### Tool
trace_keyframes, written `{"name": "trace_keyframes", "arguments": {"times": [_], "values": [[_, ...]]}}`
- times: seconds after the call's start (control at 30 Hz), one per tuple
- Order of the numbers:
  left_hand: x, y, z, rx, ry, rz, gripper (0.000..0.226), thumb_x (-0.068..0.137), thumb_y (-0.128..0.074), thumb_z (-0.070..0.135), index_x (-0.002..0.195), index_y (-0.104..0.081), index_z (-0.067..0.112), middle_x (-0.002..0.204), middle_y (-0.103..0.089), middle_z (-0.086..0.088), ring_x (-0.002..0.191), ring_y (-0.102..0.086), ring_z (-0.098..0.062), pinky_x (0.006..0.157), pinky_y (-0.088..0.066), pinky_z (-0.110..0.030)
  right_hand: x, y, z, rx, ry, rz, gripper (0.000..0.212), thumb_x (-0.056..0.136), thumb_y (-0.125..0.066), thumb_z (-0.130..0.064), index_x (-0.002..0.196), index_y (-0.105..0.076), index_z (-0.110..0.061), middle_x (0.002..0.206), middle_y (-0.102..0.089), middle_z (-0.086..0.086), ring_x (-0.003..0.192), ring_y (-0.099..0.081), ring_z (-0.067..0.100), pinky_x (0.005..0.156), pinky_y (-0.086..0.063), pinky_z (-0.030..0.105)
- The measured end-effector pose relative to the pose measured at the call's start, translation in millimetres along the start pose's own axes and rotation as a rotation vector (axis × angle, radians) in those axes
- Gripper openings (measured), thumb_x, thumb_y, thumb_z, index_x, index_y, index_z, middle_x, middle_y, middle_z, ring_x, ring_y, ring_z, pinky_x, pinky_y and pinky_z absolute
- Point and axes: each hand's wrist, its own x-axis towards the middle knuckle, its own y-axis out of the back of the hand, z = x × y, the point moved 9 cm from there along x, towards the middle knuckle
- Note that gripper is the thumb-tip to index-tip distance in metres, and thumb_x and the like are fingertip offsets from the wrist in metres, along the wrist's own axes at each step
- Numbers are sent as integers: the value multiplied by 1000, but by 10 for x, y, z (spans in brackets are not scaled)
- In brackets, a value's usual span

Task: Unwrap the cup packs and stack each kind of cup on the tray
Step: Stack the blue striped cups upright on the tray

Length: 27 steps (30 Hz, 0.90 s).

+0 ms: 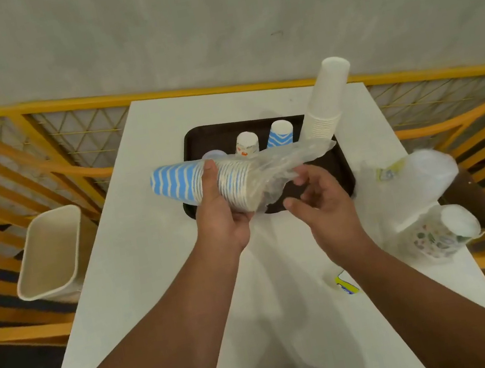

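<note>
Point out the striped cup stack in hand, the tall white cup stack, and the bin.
striped cup stack (176,184), head view, bare striped side
white cup stack (327,94), head view, mid side
bin (49,253), head view, inner wall

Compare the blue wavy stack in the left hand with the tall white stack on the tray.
The blue wavy stack lies sideways, gripped by the left hand, plastic wrap trailing off its rim end. The tall white stack stands upside down on the tray, plain and unwrapped. Both are nested paper cups.
</note>
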Motion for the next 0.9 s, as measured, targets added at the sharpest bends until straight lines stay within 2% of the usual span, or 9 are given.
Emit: {"name": "trace_keyframes", "arguments": {"times": [0.07,0.13,0.2,0.33,0.43,0.53,0.63,0.73,0.9], "values": [[-28,-72,-68,25,17,-32,69,76,-74,49,134,-51,20,120,-68,-14,106,-68,-32,86,-55,-52,123,-147,-151,-167,71,-65,41,79,-78,-30,115,-58,-31,114,-50,-6,96,-49,2,84,-46,16],[-32,-90,-60,44,0,-17,59,83,-70,49,131,-54,19,119,-69,-13,105,-68,-31,86,-56,-51,160,-226,-230,-262,135,-83,22,82,-74,-37,101,-64,-29,117,-49,-3,112,-50,13,93,-47,26],[-7,-92,38,38,-48,5,62,81,-71,51,131,-57,17,122,-68,-12,106,-68,-29,89,-55,-53,63,-213,-252,-331,231,-95,15,82,-69,-41,85,-67,-26,104,-53,-5,105,-52,19,88,-44,25],[22,-43,232,-14,-114,65,59,77,-75,48,126,-57,20,115,-71,-10,101,-70,-29,88,-54,-56,-166,89,-117,-371,267,49,32,78,-59,-44,71,-72,-16,82,-51,-13,87,-54,20,68,-38,9],[-28,-119,168,25,-97,42,58,78,-74,47,126,-57,20,116,-71,-9,102,-70,-28,89,-53,-57,-166,109,-304,-467,407,153,30,87,-56,-33,84,-76,-10,89,-59,-7,90,-54,18,82,-35,5],[-91,-212,43,56,-78,0,61,79,-72,50,129,-57,19,118,-70,-9,106,-68,-28,93,-51,-57,-128,-70,-494,-567,593,111,24,89,-54,-18,96,-74,-6,97,-67,5,94,-50,15,89,-38,17],[-140,-231,49,64,-85,4,56,82,-70,47,130,-55,20,116,-70,-9,103,-70,-28,86,-56,-53,-49,132,-457,-544,519,249,30,90,-51,-18,108,-73,-9,95,-64,5,89,-49,16,84,-45,30],[-136,-198,99,62,-94,21,55,83,-70,47,129,-55,20,116,-71,-9,101,-70,-27,80,-58,-50,-118,135,-471,-522,571,216,34,90,-51,-17,117,-71,-13,94,-50,-2,84,-49,17,74,-49,38],[-163,-228,117,86,-100,27,52,83,-70,48,125,-58,20,115,-71,-8,102,-70,-25,88,-56,-51,-97,-8,-440,-557,466,102,34,84,-49,-34,96,-78,-20,87,-49,-1,86,-46,20,78,-44,44]]}}
